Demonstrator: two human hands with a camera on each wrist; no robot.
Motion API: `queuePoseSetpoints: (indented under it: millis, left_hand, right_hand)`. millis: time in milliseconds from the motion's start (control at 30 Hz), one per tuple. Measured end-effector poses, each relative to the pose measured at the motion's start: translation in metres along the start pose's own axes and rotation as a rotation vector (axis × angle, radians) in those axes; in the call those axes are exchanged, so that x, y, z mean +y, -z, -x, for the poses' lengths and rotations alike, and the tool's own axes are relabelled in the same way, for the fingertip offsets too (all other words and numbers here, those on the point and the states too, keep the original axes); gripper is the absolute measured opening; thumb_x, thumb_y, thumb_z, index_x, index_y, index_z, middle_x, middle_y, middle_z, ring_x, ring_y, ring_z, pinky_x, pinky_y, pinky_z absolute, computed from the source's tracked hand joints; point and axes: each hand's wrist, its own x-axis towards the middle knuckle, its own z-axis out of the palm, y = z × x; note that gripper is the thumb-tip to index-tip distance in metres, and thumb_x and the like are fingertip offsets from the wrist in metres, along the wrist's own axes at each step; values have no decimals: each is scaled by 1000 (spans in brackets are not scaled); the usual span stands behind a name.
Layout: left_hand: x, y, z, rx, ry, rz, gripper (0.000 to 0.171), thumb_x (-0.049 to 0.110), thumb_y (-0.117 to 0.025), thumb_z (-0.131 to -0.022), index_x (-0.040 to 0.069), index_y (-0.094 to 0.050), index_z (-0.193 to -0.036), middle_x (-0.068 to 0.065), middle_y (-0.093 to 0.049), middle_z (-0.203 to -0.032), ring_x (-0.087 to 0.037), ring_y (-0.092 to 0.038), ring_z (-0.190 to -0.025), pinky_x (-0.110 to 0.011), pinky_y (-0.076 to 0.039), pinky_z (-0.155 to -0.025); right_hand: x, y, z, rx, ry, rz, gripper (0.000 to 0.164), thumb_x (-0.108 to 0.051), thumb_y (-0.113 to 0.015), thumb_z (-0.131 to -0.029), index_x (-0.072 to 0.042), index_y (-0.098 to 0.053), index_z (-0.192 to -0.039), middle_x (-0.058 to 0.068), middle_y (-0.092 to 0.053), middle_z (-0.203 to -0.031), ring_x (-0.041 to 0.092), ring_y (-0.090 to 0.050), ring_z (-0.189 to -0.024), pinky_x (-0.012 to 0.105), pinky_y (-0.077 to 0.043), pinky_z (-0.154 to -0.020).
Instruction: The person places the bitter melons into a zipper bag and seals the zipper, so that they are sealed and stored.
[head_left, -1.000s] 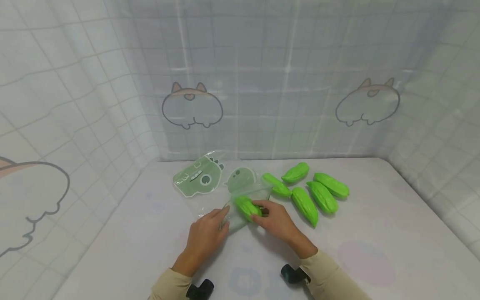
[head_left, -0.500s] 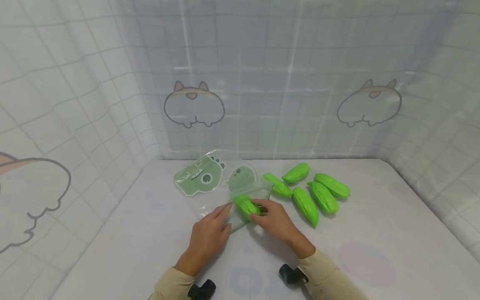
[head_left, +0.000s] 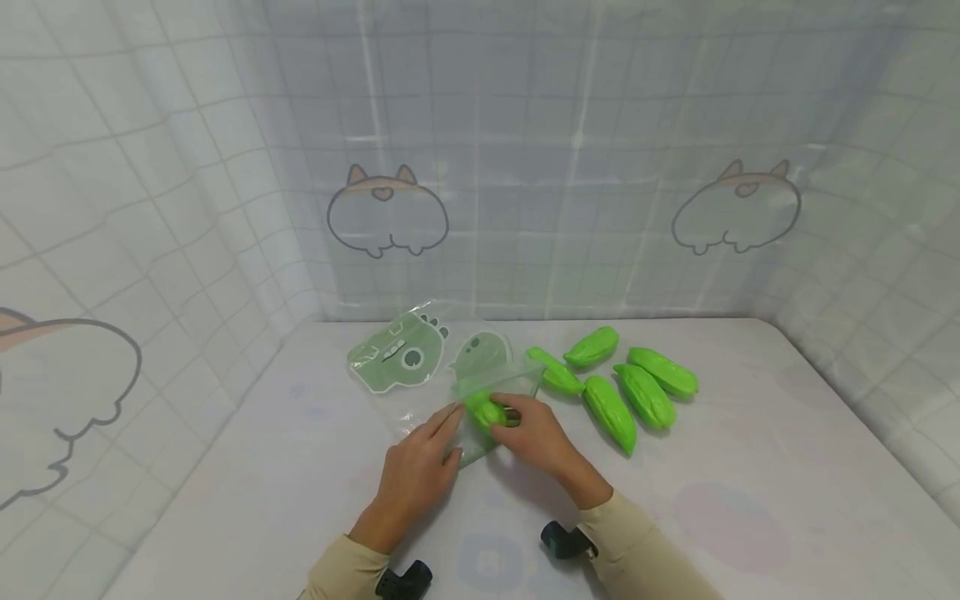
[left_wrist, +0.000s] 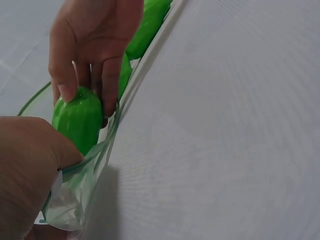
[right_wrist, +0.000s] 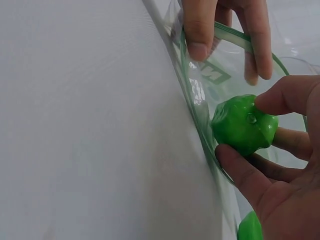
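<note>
A bright green ridged toy gourd [head_left: 478, 408] is in my right hand [head_left: 531, 432], pinched between thumb and fingers. Its far end points into the mouth of a clear zip bag [head_left: 522, 381], and the right fingertips are right at the bag's rim. My left hand [head_left: 422, 462] holds the bag at the near side of its mouth. In the right wrist view the left thumb [right_wrist: 198, 42] lies over the green-edged rim, with the fingers on the other side. From the left wrist, the gourd [left_wrist: 77, 120] shows just above the rim, its lower end hidden by the bag and left thumb.
Several more green gourds [head_left: 610, 412] lie on the white table right of the bag. Behind and left is another clear bag [head_left: 408, 354] with a green cartoon print, beside a second green print [head_left: 482, 358]. Curtains [head_left: 517, 167] with grid lines surround the table [head_left: 750, 433].
My right hand has moved a little left with the gourd, deeper into the bag's mouth. The left index finger, raised a second ago, now lies against the bag.
</note>
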Motion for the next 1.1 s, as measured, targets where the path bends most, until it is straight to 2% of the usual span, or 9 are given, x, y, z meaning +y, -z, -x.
queuePoseSetpoints:
  millis: [267, 433, 567, 700, 767, 900, 1100]
  left_hand:
    - [0, 0, 0, 1, 0, -3, 62, 14, -81, -80, 14, -60, -139, 0, -61, -138, -25, -69, -104, -43, -56, -63]
    - [-1, 1, -1, 47, -21, 5, 58, 12, -78, -81, 14, -63, -136, -2, -62, -137, -26, -70, -97, -42, -55, -57]
    - [-2, 2, 0, 79, -25, 33, 40, 7, -72, -83, 14, -73, -122, -5, -68, -127, -27, -71, -91, -43, -55, -58]
    - [-2, 3, 0, 73, -4, 52, 24, 6, -72, -84, 16, -78, -105, -3, -72, -109, -25, -71, -85, -42, -56, -61]
    - [-2, 3, 1, 67, 5, 53, 21, 6, -72, -84, 16, -79, -102, -2, -71, -104, -24, -71, -82, -41, -56, -61]
    - [-3, 2, 2, 66, 8, 52, 21, 7, -73, -84, 15, -79, -102, -2, -72, -107, -25, -72, -79, -41, -56, -60]
    - [-5, -1, 1, 71, -10, 43, 35, 7, -76, -81, 8, -75, -116, -6, -70, -118, -28, -72, -85, -42, -56, -61]
  right_hand:
    - [-1, -5, -3, -23, -35, -40, 47, -18, -69, -90, -1, -62, -133, 16, -65, -128, 30, -68, -107, 40, -55, -87]
    - [1, -8, -7, -21, -37, -28, 46, -20, -70, -91, -3, -63, -133, 16, -65, -127, 29, -69, -105, 38, -56, -85]
    - [2, -11, -9, -21, -35, -17, 46, -21, -70, -91, -3, -63, -133, 14, -65, -129, 28, -68, -105, 37, -56, -84]
    - [3, -13, -10, -16, -38, -17, 45, -21, -70, -91, -4, -63, -132, 14, -64, -130, 28, -68, -105, 37, -56, -84]
    - [2, -14, -11, -12, -36, -16, 45, -21, -70, -91, -3, -63, -131, 15, -64, -131, 29, -69, -105, 36, -57, -83]
    - [2, -15, -11, -2, -32, -6, 43, -21, -70, -91, -4, -63, -130, 16, -63, -131, 29, -69, -104, 35, -57, -80]
    - [1, -18, -11, 16, -52, -11, 43, -23, -72, -91, -6, -63, -130, 14, -63, -133, 29, -69, -104, 34, -57, -78]
